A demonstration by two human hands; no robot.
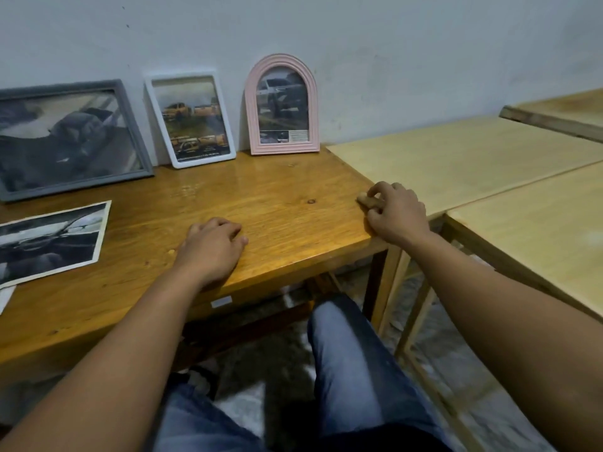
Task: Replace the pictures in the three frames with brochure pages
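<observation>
Three frames lean against the wall at the back of the brown wooden table (293, 190): a grey frame (70, 138) at the left, a white frame (191, 119) in the middle, and a pink arched frame (283, 107) to the right. Each shows a printed car picture. A loose black-and-white printed page (49, 239) lies flat at the table's left. My left hand (212, 244) rests on the table near its front edge, fingers loosely curled, holding nothing. Over at the table's right edge rests my right hand (394, 212), its fingers bent and empty.
Lighter wooden tables (473, 164) stand against the brown table's right side and stretch to the right. A white paper corner (5, 298) shows at the far left edge. My jeans-clad legs (352, 370) are below the table's front.
</observation>
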